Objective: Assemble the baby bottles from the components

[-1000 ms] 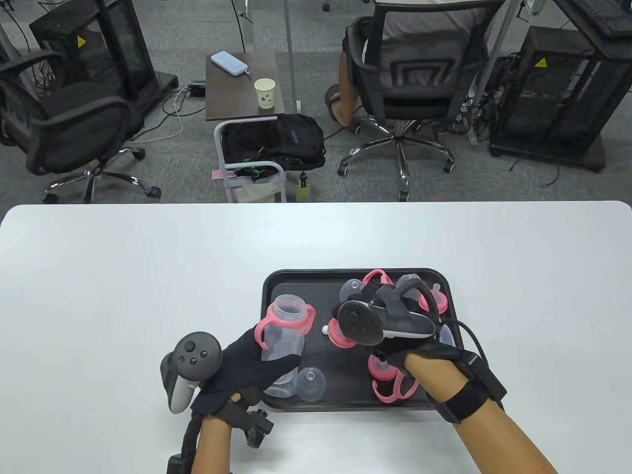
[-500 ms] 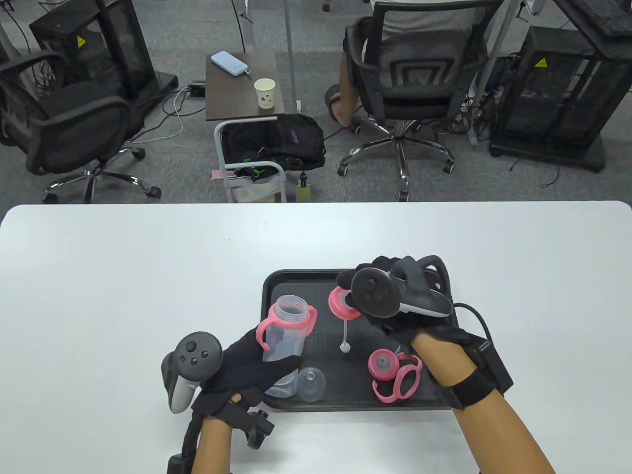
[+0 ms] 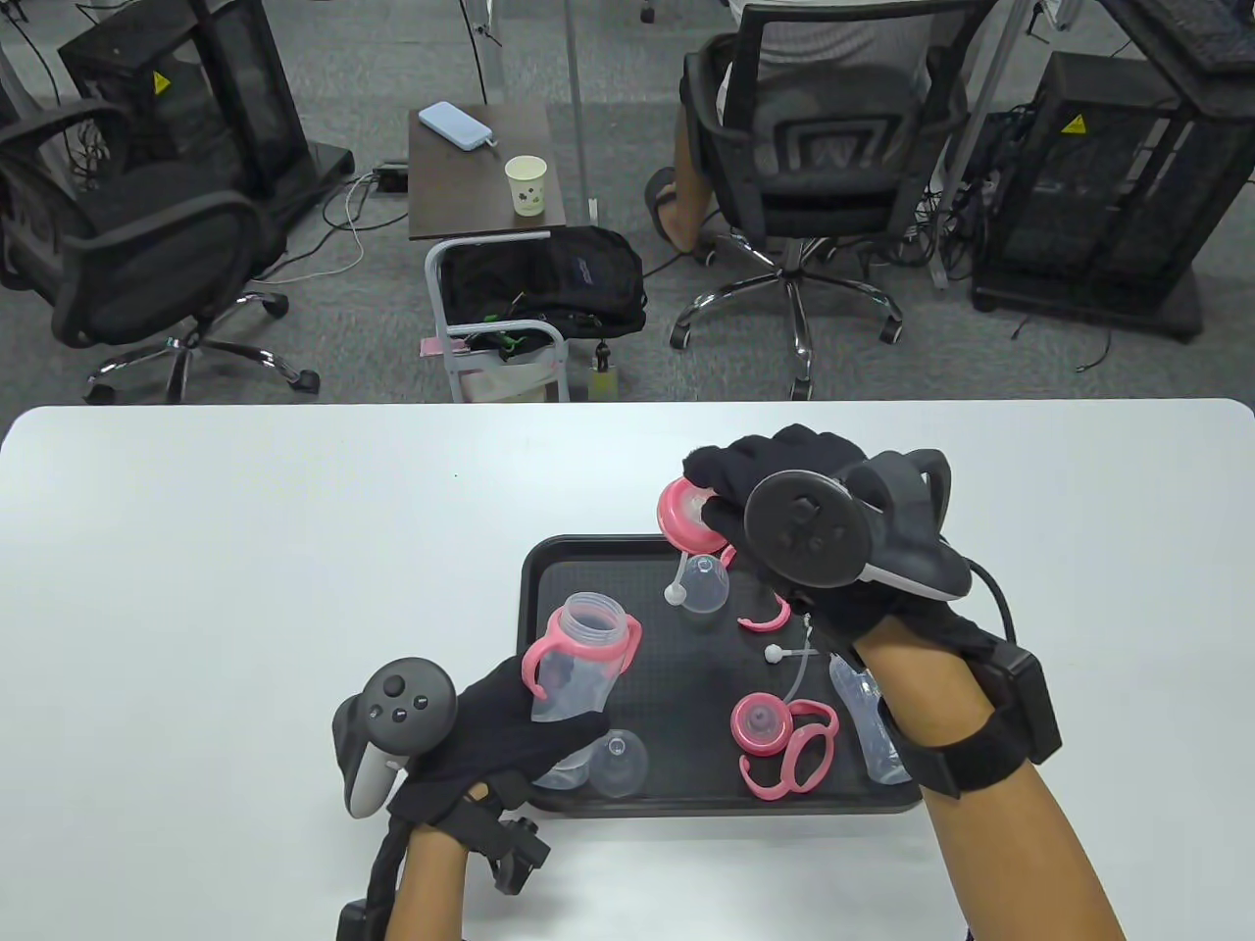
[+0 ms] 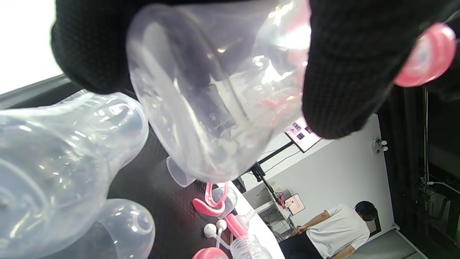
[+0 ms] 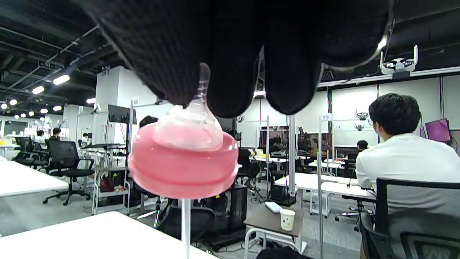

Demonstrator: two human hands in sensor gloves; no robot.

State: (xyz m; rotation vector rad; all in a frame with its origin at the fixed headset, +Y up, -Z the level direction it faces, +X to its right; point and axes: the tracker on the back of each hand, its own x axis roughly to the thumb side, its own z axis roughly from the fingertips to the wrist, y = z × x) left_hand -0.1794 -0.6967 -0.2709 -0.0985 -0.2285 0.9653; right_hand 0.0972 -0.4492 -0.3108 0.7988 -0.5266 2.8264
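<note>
Right grip [image 3: 775,480] pinching pink nipple cap [image 3: 686,515] above tray [image 3: 534,588], left grip [image 3: 510,725] clasping bottle [image 3: 578,667] – no legible writing

Grey carpet floor [image 3: 343,333]; black office chairs [image 3: 127,245] left of a small brown side table [image 3: 471,191]; paper cup [image 3: 526,185] on it; ceiling strip lights [image 5: 61,79].

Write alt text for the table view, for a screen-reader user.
Over a black tray of baby bottle parts on a white table, the left hand grips a clear bottle with pink handles, and the right hand holds up a pink nipple cap with a straw hanging from it. Loose caps, handle rings and another bottle lie on the tray.
</note>
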